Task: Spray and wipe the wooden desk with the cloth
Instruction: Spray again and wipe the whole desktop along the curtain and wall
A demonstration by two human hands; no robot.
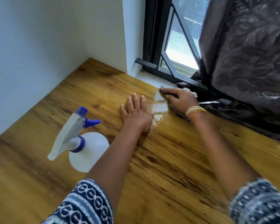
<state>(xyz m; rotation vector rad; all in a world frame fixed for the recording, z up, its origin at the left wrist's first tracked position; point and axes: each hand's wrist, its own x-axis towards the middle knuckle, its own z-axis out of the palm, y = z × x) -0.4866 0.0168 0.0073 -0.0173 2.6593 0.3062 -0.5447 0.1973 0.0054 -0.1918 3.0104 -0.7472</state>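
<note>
The wooden desk fills the lower part of the view, with a wet shiny patch near its far edge. My right hand presses down on a dark cloth at that wet patch, close to the window sill; most of the cloth is hidden under the hand. My left hand lies flat on the desk just left of the wet patch, fingers spread, holding nothing. A white spray bottle with a blue trigger head stands on the desk to the left of my left forearm.
A white wall borders the desk on the left and far side. A black-framed window with a grille sits beyond the far edge. A dark patterned curtain hangs at the right, its hem bunched on the desk's edge.
</note>
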